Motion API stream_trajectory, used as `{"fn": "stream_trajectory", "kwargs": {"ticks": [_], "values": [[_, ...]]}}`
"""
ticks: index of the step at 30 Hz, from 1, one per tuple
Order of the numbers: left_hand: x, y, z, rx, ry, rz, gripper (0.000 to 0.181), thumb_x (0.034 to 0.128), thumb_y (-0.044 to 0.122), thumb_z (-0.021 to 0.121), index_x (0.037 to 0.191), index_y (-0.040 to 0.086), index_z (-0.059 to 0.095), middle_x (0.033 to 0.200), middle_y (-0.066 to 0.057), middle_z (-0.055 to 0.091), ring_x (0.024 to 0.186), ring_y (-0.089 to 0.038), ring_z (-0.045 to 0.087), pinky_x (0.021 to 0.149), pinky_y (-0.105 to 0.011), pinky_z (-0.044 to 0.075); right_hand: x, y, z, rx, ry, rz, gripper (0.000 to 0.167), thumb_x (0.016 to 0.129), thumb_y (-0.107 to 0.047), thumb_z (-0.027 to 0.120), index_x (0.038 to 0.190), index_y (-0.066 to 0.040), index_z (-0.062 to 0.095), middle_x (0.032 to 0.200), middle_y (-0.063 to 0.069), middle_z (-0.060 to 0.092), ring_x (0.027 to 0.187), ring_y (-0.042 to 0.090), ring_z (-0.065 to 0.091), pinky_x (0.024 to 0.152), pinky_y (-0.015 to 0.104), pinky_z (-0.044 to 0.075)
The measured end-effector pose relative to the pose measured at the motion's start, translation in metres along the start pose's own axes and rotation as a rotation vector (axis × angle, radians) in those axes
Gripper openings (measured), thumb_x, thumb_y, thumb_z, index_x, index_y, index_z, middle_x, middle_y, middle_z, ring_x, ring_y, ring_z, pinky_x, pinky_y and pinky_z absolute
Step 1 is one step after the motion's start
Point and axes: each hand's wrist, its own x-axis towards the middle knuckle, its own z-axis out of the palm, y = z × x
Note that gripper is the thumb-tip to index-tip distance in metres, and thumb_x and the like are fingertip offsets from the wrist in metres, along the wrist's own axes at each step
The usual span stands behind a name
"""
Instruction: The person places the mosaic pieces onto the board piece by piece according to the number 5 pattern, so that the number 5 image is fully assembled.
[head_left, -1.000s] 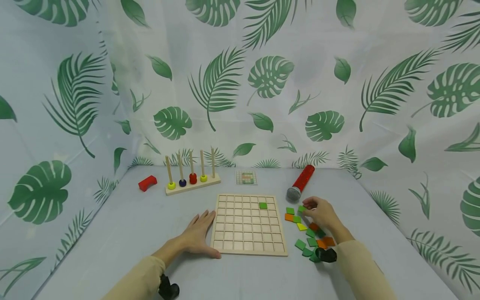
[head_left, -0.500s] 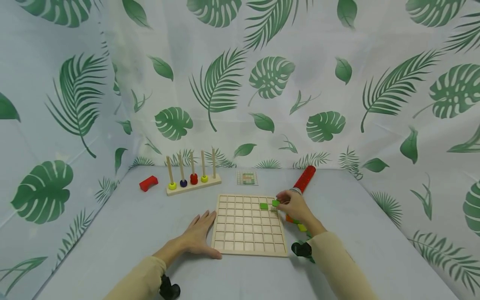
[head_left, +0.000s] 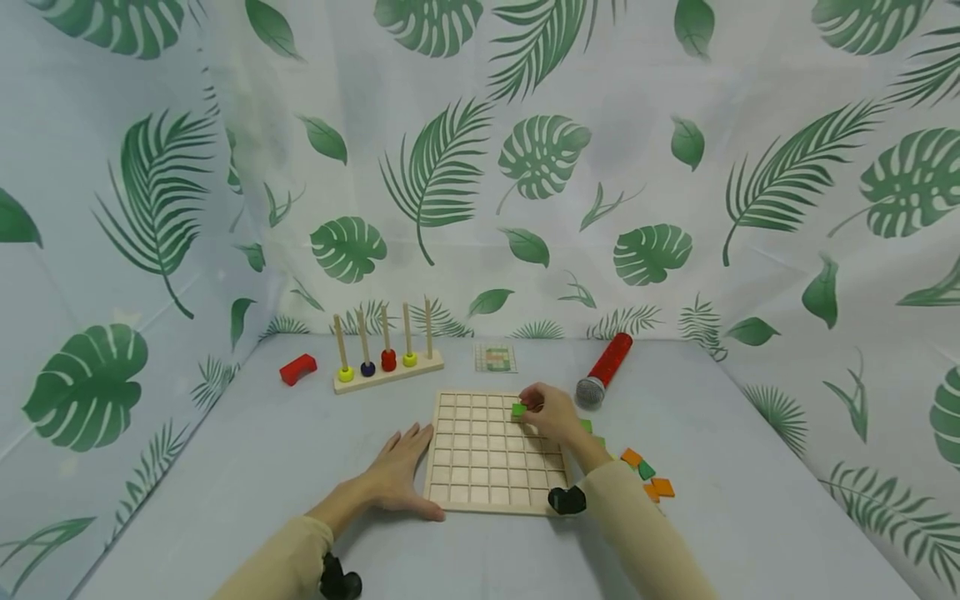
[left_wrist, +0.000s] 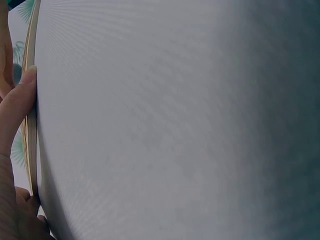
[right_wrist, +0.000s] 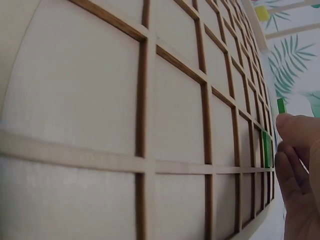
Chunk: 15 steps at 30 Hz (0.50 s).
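A square wooden grid board (head_left: pixel 480 467) lies on the table between both hands. My left hand (head_left: pixel 397 477) rests at its left side, fingers spread; in the left wrist view the thumb (left_wrist: pixel 22 97) touches the board's edge. Over the board's far right part, my right hand (head_left: pixel 553 414) pinches a small green square tile (head_left: pixel 518 410) between thumb and fingers. The right wrist view shows this tile raised above the grid, while another green tile (right_wrist: pixel 267 149) sits in a cell below it. The right hand and forearm hide part of the grid and some loose tiles.
Loose orange tiles (head_left: pixel 662 487) and green ones lie right of the board, partly hidden by the right sleeve. Behind are a red microphone (head_left: pixel 606 367), a pattern card (head_left: pixel 495 358), a peg stand (head_left: pixel 390 372) with coloured beads, and a red block (head_left: pixel 298 368).
My right hand has picked up a green tile from the loose pieces and carried it left over the board's far right part. The left hand stays at the board's left side.
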Motion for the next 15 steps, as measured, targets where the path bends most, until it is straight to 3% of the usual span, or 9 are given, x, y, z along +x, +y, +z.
{"fn": "stream_trajectory", "kwargs": {"ticks": [9, 15], "values": [[-0.0023, -0.0005, 0.0006, 0.001, 0.001, -0.009, 0.131, 0.0562, 0.073, 0.072, 0.150, 0.000, 0.017, 0.154, -0.014, 0.021, 0.142, -0.031, 0.012, 0.113, -0.050, 0.008, 0.0038, 0.0000, 0.0090, -0.053, 0.026, -0.033, 0.028, 0.074, 0.005, 0.072, 0.101, 0.003, 0.063, 0.091, 0.007, 0.063, 0.083, 0.018, 0.059, 0.075, 0.032, 0.052], [-0.0010, 0.0009, -0.0009, -0.002, 0.004, 0.001, 0.131, 0.0563, 0.075, 0.071, 0.150, 0.000, 0.017, 0.154, -0.014, 0.021, 0.142, -0.032, 0.012, 0.113, -0.050, 0.008, 0.0048, -0.0033, 0.0105, -0.083, 0.005, -0.022, 0.026, 0.078, 0.002, 0.072, 0.102, 0.001, 0.064, 0.094, 0.007, 0.064, 0.089, 0.020, 0.060, 0.079, 0.036, 0.052]]}}
